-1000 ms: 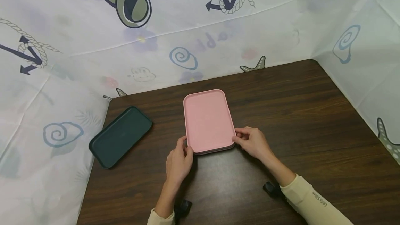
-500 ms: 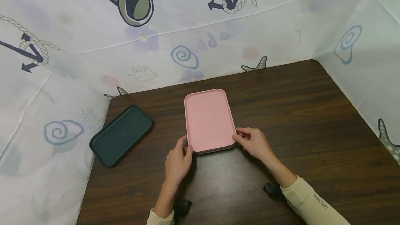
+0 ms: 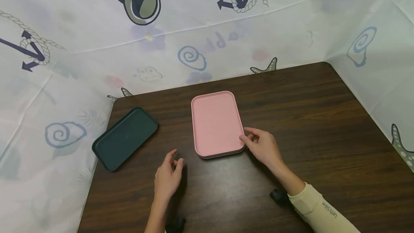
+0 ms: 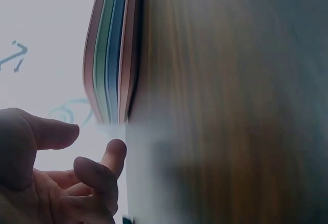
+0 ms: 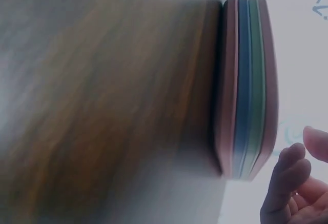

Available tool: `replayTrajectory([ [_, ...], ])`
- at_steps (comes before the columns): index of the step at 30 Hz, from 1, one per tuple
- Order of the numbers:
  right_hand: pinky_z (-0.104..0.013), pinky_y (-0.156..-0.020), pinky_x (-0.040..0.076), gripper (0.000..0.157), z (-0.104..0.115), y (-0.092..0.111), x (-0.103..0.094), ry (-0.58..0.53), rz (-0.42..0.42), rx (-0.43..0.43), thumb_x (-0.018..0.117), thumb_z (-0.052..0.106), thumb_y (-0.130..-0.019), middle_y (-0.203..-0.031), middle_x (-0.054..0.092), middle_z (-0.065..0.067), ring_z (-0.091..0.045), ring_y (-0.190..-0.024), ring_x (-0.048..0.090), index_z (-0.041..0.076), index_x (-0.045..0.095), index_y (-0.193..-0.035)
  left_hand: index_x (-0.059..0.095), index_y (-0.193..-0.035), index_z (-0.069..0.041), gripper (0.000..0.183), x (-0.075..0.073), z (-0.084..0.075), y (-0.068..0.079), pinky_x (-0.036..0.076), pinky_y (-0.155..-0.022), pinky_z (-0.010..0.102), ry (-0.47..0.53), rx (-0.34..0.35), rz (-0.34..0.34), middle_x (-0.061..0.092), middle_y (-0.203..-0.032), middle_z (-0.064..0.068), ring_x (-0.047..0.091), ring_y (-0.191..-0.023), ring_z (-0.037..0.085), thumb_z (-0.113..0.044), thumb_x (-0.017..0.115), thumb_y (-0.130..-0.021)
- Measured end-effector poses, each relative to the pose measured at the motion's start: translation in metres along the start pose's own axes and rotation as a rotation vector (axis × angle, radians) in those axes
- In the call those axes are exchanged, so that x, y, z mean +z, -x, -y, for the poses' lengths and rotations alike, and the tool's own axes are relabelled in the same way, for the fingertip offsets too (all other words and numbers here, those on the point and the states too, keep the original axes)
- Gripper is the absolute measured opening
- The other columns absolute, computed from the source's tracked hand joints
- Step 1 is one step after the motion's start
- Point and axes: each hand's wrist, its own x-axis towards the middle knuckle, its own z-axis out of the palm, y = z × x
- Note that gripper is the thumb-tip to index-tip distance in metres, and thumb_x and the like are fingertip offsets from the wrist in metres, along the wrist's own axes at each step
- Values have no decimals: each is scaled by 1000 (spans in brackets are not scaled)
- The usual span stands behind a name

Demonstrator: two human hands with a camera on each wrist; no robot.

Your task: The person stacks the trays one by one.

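Observation:
A stack of shallow rectangular trays with rounded corners lies on the table, the top pink tray [image 3: 217,123] facing up. Side-on in the left wrist view, the stack [image 4: 115,44] shows pink, green, blue and reddish layers. My left hand [image 3: 167,179] is off the stack to its lower left, fingers loosely bent and holding nothing. By the near right corner is my right hand [image 3: 263,148], its thumb tip over the tray's edge in the head view. The right wrist view shows a gap between those fingers [image 5: 287,183] and the stack [image 5: 248,90].
A dark green tray [image 3: 126,139] lies at an angle on the left of the dark wooden table [image 3: 310,118]. White printed cloth [image 3: 226,28] hangs behind the table and along both sides.
My left hand has let go of the stack's near left corner and moved down and left. My right hand's fingers have loosened at the right corner. The stack stays in place.

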Motion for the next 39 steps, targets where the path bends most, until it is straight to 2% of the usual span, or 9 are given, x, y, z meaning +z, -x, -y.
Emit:
replayTrajectory([
  [4,-24,-50,40,37,12,3,8,-34,1,-32,77,25,-86,-75,62,1,-13,-58,52,4,72,-115,49,-142,-16,46,-18,13,4,30,-40,27,-11,-32,4,66,-92,-1,42,-46,15,-35,55,-100],
  [8,-25,-47,44,38,26,8,21,-107,82,-58,78,22,-86,-76,63,2,-12,-54,55,4,71,-118,46,-143,-17,48,-40,30,5,32,-42,29,-26,-83,-19,67,-99,2,45,-50,15,-41,51,-101],
  [12,-28,-44,46,42,43,15,37,-175,211,-88,76,21,-87,-79,65,2,-17,-51,60,3,67,-124,45,-144,-16,52,-67,52,3,39,-54,37,-57,-163,-82,67,-102,6,52,-59,19,-45,47,-101],
  [16,-27,-44,47,45,60,23,54,-202,366,-126,73,22,-90,-81,64,3,-17,-53,62,3,63,-129,43,-147,-12,57,-99,80,-3,40,-78,55,-104,-268,-138,67,-107,13,60,-86,33,-47,44,-101],
  [21,-23,-49,46,47,80,33,78,-185,559,-159,72,25,-91,-83,63,9,-10,-53,61,6,60,-133,33,-149,1,68,-142,111,-22,40,-86,60,-202,-346,-68,60,-122,27,56,-106,46,-48,38,-102],
  [25,-19,-57,48,51,91,41,100,-160,675,-188,70,30,-92,-86,62,12,-7,-56,64,7,57,-136,34,-145,7,66,-169,133,-48,41,-87,58,-278,-300,-69,56,-125,33,54,-107,49,-42,39,-102],
  [28,-18,-58,48,54,95,47,118,-140,728,-212,67,33,-94,-87,62,16,-3,-56,63,6,54,-139,41,-141,7,57,-181,147,-69,40,-87,59,-313,-233,-133,54,-124,33,52,-107,50,-34,42,-101],
  [35,-24,-43,48,60,107,58,156,-229,824,-98,67,32,-94,-82,65,12,-8,-44,57,6,48,-144,45,-136,11,46,-193,165,-119,32,-94,65,-391,-48,-137,38,-128,39,40,-116,56,-19,40,-101],
  [39,-26,-44,50,60,110,58,175,-261,826,-27,66,32,-95,-82,66,12,-10,-46,60,5,46,-145,42,-137,13,46,-195,167,-139,30,-97,66,-433,-29,-93,37,-130,41,36,-120,58,-17,38,-102],
])
